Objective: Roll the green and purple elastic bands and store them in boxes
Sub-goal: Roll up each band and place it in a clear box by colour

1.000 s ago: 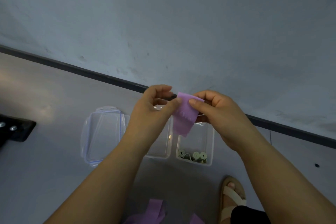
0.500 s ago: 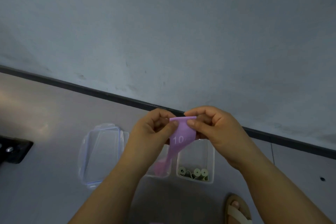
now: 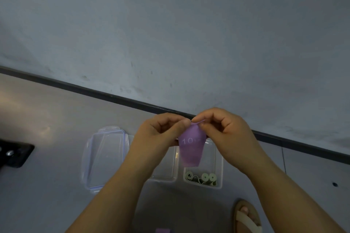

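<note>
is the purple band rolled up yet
No, the purple band hangs down flat and unrolled, pinched at its top edge by the left hand and the right hand.

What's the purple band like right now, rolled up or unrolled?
Unrolled. The purple band hangs flat from its top edge, pinched by the left hand and right hand, with the printed 10 showing.

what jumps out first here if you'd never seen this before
The purple elastic band hangs in the middle of the view with a white "10" printed on it, its top edge pinched between the left hand and the right hand. Below it on the floor, a clear box holds a few rolled green bands. A loose clear lid lies off to the left.
</note>
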`<state>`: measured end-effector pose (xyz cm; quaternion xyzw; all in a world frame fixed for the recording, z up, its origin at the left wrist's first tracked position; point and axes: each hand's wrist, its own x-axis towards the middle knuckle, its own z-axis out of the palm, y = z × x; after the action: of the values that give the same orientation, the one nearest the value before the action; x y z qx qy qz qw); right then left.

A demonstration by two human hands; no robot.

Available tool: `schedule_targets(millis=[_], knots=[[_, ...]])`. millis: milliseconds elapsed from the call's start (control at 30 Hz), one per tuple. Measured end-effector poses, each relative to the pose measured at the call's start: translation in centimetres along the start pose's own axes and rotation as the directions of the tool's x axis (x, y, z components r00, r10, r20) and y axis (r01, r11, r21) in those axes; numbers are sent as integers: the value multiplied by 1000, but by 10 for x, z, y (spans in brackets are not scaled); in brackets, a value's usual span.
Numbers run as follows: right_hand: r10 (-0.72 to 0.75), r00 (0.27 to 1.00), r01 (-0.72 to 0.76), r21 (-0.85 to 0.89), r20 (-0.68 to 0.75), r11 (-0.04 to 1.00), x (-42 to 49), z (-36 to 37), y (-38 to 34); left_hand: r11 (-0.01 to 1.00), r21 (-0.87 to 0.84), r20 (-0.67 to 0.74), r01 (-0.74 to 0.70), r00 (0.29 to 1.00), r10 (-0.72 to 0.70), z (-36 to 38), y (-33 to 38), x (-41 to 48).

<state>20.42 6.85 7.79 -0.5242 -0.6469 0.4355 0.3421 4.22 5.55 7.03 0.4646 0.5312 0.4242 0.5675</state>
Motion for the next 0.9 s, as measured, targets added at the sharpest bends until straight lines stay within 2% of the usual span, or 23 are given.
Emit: schedule_targets(millis=[167,267,367,500,667,900], knots=[[-13,1000,13,-29,14,1000,-1,0,1,997,68,-32,39,999,-37,-1,-2,3],[45,999,-45,-15,28,999,0,1,4,991,131,-45,24,999,-18,-2,-3,3],[141,987,-148,99,77,984,1,0,2,985,172,-87,9,996,6,-1,-4,3],[168,979,-181,110,120,977,0,1,3,977,213,-89,-17,995,37,-1,-4,3],[146,988,-150,65,56,987,1,4,5,972,230,-63,-41,996,57,-2,-5,4],[152,988,-154,117,28,981,3,3,5,979,199,-39,-35,998,43,-2,-6,5]])
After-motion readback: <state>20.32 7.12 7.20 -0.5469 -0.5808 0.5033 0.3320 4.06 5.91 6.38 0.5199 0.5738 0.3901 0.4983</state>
